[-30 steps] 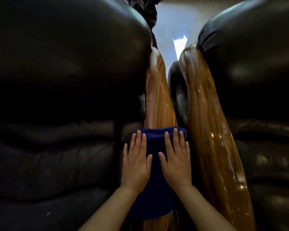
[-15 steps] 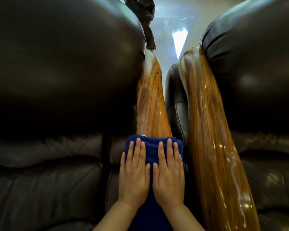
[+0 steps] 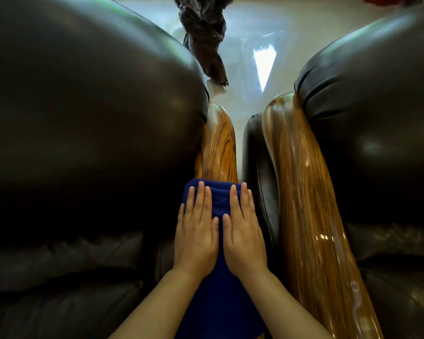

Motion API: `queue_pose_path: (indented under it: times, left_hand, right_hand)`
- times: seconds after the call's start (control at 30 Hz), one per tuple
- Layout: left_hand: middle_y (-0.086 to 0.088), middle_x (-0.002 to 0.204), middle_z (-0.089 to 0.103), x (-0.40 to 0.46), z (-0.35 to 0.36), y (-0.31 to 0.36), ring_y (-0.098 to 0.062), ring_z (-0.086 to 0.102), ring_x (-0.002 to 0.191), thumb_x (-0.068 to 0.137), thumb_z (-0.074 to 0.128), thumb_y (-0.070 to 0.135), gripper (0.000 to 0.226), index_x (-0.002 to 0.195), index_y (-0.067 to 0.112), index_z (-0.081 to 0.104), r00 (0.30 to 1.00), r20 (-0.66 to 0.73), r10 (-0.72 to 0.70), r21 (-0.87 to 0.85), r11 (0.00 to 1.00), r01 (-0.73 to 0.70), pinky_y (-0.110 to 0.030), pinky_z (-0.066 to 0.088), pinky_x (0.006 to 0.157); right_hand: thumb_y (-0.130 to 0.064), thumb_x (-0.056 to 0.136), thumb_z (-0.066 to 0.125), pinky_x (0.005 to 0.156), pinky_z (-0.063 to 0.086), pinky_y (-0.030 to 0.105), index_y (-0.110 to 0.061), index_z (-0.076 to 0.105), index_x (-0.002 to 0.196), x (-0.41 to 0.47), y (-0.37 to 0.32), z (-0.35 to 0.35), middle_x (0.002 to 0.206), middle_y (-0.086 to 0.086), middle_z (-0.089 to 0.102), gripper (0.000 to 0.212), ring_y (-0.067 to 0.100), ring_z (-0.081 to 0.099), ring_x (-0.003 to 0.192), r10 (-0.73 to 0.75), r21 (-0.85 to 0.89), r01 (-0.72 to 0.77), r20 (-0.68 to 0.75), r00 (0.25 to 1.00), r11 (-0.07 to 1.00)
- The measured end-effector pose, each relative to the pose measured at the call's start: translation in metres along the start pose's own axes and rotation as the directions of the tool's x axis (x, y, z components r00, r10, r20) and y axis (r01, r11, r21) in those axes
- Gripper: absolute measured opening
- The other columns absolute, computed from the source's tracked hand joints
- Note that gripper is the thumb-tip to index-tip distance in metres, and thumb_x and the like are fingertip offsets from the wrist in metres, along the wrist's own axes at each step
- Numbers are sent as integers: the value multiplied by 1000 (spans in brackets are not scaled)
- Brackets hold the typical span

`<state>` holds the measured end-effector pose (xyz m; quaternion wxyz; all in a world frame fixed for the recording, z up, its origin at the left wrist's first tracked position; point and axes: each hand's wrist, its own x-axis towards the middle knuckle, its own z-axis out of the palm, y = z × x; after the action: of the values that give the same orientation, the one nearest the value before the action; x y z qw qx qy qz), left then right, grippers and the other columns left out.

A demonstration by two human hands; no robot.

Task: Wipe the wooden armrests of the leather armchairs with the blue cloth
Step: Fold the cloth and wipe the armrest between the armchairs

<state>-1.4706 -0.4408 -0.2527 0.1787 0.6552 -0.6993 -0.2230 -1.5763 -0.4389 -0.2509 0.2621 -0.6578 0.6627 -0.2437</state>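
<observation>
Two dark leather armchairs stand side by side, one on the left [image 3: 83, 118] and one on the right [image 3: 377, 130]. The left chair's wooden armrest [image 3: 218, 150] runs up the middle, and the blue cloth [image 3: 218, 199] is draped over its near part. My left hand [image 3: 196, 238] and my right hand [image 3: 244, 238] lie flat on the cloth, side by side, fingers straight and pointing away. The right chair's glossy wooden armrest [image 3: 311, 216] lies bare beside my right hand.
A narrow gap with a dark leather side panel [image 3: 257, 172] separates the two armrests. Beyond the chairs lies a pale shiny floor [image 3: 245, 57] with a dark ragged object [image 3: 203, 33] on it.
Both hands have pushed the cloth forward along the left armrest and have drawn close together. The view has shifted forward, showing more floor.
</observation>
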Motion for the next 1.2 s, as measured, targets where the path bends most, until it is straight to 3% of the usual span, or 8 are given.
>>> queue_pose_path:
  times: [0.1, 0.3, 0.43, 0.63, 0.77, 0.9, 1.0, 1.2]
  left_hand:
    - [13, 147, -30, 32, -1, -1, -3, -28, 136, 94, 13, 36, 57, 136, 28, -24, 1000, -26, 15, 60, 998, -14, -29, -8, 116]
    - [12, 148, -26, 56, -9, 3, -4, -23, 138, 94, 15, 35, 57, 137, 27, -21, 997, -72, 34, 68, 997, -29, -32, -5, 118]
    - [20, 145, -30, 37, -7, -6, 6, -26, 135, 90, 12, 43, 58, 135, 32, -23, 998, -4, 68, -2, 998, -68, -25, -9, 114]
    - [15, 145, -28, 72, -12, 0, 6, -29, 132, 94, 25, 33, 61, 133, 29, -22, 994, 28, 106, 16, 994, -107, -22, -11, 110]
    - [13, 145, -23, 85, -24, -3, 1, -22, 135, 96, 32, 32, 65, 138, 24, -16, 976, 138, 170, 38, 984, -176, -22, -6, 112]
    - [8, 153, -12, 104, -44, -4, 1, -15, 136, 92, 46, 33, 73, 145, 19, -1, 940, 256, 224, 67, 966, -249, -20, -3, 111]
    - [4, 157, -5, 117, -59, -2, -5, -7, 141, 88, 55, 33, 78, 146, 19, 4, 903, 355, 243, 106, 949, -297, -20, -1, 111]
    - [-2, 157, -8, 137, -85, 1, -13, -7, 143, 85, 57, 15, 81, 145, 19, 4, 781, 579, 234, 175, 900, -399, -18, -3, 108]
  right_hand:
    - [-44, 92, 15, 110, 11, 23, -41, -13, 138, 35, 1, 1, 152, -19, -15, 54, -5, -13, 138, -2, 46, 1, 21, 1000, 999]
    - [-29, 99, 24, 118, 2, 34, -37, -9, 139, 66, 0, -7, 154, -13, -10, 52, 1, -11, 141, 2, 206, -12, 45, 999, 979]
    - [-24, 99, 30, 117, 3, 28, -44, -3, 136, 47, 11, -11, 154, -18, -4, 53, -6, -4, 140, 2, 398, -54, 131, 991, 916]
    - [-27, 99, 31, 108, 1, 11, -36, -2, 140, 56, 14, -14, 149, -23, -5, 54, -8, -3, 137, -33, 346, -38, 199, 979, 937]
    - [-29, 96, 39, 106, 3, 13, -34, 1, 144, 68, 21, -27, 147, -25, -5, 62, -8, -2, 135, -55, 338, -61, 322, 945, 939]
    - [-31, 86, 60, 107, 14, 15, -32, 10, 145, 81, 30, -50, 155, -15, 7, 78, -7, 9, 132, -66, 261, -55, 431, 900, 964]
    - [-31, 79, 69, 99, 19, 8, -32, 18, 144, 85, 29, -60, 153, -13, 21, 83, -8, 18, 127, -54, 235, -51, 422, 905, 971]
    - [-28, 81, 67, 105, 24, 23, -31, 19, 145, 71, 13, -53, 155, -7, 21, 80, 12, 26, 138, 19, 193, -89, 340, 940, 977]
